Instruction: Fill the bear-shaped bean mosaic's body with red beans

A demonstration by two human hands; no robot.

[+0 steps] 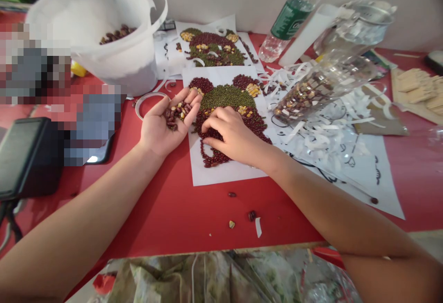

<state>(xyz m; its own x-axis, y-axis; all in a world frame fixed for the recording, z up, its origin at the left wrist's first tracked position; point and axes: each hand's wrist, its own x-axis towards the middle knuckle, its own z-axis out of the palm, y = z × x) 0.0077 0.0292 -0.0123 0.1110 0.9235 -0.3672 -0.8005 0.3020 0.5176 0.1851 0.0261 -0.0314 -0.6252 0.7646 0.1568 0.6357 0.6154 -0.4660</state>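
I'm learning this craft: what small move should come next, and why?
Perhaps the right hand should add one of the loose beans cupped in the left hand to the bean picture, since a bare white patch shows beside the right hand.

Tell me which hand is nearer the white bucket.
Left. The left hand, palm up holding beans, is in front and to the right of the white bucket; the right hand is farther right, at the bean picture.
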